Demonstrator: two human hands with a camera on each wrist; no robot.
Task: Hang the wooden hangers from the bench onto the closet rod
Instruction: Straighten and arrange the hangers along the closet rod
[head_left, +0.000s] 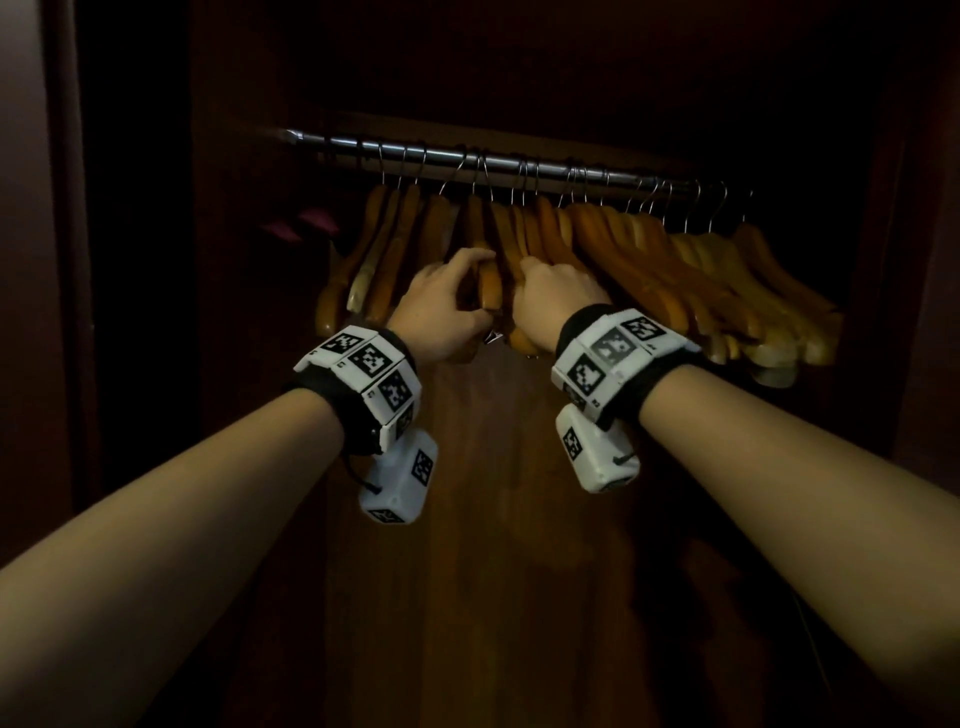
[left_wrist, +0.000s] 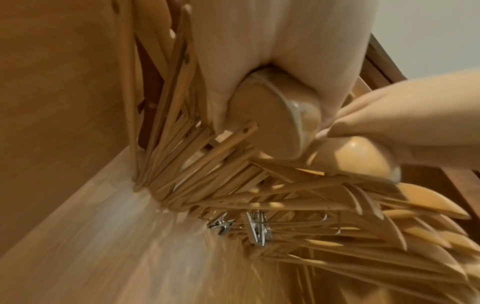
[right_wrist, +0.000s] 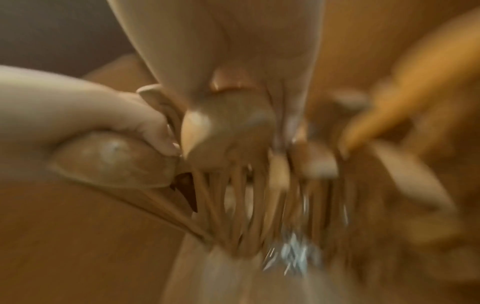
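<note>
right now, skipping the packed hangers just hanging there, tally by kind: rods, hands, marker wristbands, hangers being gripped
closet rod: 1
hands: 2, left hand and right hand
marker wristbands: 2, left wristband and right wristband
gripped hangers: 2, left hand's hanger and right hand's hanger
total: 7

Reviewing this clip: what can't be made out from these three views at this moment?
- Bench: in no view, so hangers left to hang can't be counted.
- Right hand fingertips: hidden among the hangers in the head view; the right wrist view is motion-blurred.
- Closet rod right end: lost in darkness in the head view.
- Metal clips: small and partly hidden behind bars in the left wrist view.
</note>
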